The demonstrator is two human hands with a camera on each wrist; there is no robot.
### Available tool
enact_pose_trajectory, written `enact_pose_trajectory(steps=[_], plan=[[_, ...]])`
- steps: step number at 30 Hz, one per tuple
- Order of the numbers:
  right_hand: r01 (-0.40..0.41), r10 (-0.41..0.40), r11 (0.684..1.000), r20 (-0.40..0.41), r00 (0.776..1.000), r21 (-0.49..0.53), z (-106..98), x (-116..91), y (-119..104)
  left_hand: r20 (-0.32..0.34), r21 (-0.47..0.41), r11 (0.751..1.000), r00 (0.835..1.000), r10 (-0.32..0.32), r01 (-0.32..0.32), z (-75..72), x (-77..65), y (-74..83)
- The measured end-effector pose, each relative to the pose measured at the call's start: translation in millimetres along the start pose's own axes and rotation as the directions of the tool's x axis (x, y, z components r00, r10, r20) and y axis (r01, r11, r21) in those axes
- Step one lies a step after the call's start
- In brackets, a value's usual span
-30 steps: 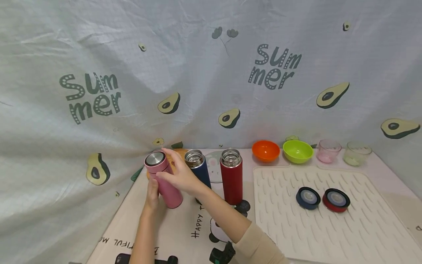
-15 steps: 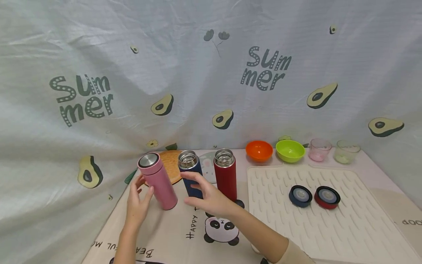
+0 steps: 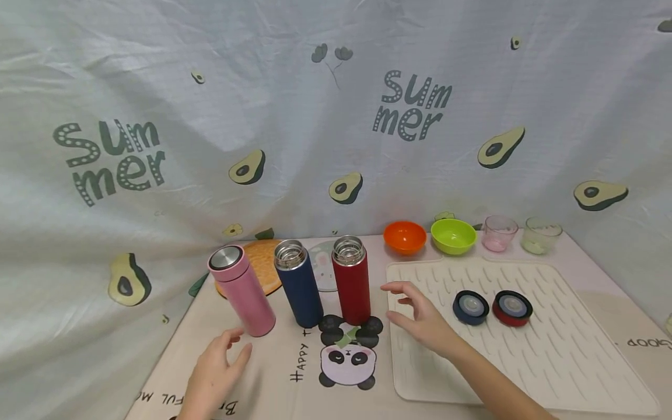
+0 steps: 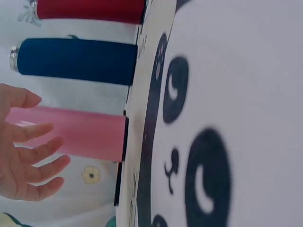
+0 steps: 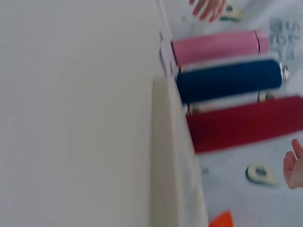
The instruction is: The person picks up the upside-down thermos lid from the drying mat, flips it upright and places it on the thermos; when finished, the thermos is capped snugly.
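A pink thermos bottle with its steel-topped lid on stands at the left of the table. Beside it are a dark blue thermos bottle and a red one, both lidless with bare steel mouths. My left hand is in front of the pink bottle, fingers loosely bent and holding nothing; in the left wrist view the fingers are spread. Over the left edge of the ribbed mat, right of the red bottle, hovers my right hand, loosely curved around nothing. A blue lid and a red lid lie on the mat.
Along the back stand an orange bowl, a green bowl, a pink glass cup and a greenish glass cup. A printed curtain hangs behind the table and down its left side.
Both hands have let go of the pink bottle, which stays standing. The left hand has drawn back towards me; the right has travelled right, past the blue and red bottles to the mat.
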State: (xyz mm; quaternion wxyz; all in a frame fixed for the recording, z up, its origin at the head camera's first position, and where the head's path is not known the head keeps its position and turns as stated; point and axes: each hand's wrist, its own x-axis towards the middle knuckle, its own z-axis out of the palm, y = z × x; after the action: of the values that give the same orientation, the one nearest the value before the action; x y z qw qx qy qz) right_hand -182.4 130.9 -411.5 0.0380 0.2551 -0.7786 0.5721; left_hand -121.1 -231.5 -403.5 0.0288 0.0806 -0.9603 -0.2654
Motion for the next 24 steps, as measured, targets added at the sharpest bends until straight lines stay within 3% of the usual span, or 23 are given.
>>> enact_pose_trajectory(steps=[3, 5, 9, 13, 15, 19, 24], plan=[[-0.029, 0.019, 0.989, -0.074, 0.997, -0.146, -27.0, -10.7, 17.6, -0.002, 0.029, 0.999, 1.0, -0.017, 0.017, 4.3, -5.4, 11.4], [-0.05, 0.018, 0.961, -0.119, 0.993, -0.271, -45.1, -16.8, 28.1, -0.006, 0.032, 0.999, 1.0, 0.002, -0.002, 8.1, -8.6, 19.8], [-0.119, 0.039, 0.877, -0.179, 0.983, -0.465, -78.0, -24.7, 44.4, -0.012, 0.05, 0.993, 0.994, 0.109, -0.108, 17.0, -14.0, 36.3], [-0.215, 0.129, 0.828, -0.198, 0.972, -0.518, -100.1, -31.2, 54.3, -0.027, 0.087, 0.974, 0.977, 0.214, -0.211, 24.5, -19.3, 52.5], [-0.25, 0.166, 0.811, -0.2, 0.966, -0.529, -105.9, -34.2, 59.0, -0.039, 0.101, 0.958, 0.961, 0.274, -0.269, 28.0, -20.8, 60.0], [-0.25, 0.168, 0.784, -0.194, 0.967, -0.568, -108.6, -39.9, 70.6, -0.042, 0.1, 0.918, 0.921, 0.388, -0.383, 36.7, -20.8, 74.4], [-0.235, 0.162, 0.781, -0.175, 0.971, -0.579, -104.8, -41.7, 82.8, -0.044, 0.06, 0.868, 0.868, 0.495, -0.493, 48.8, -19.3, 88.8]])
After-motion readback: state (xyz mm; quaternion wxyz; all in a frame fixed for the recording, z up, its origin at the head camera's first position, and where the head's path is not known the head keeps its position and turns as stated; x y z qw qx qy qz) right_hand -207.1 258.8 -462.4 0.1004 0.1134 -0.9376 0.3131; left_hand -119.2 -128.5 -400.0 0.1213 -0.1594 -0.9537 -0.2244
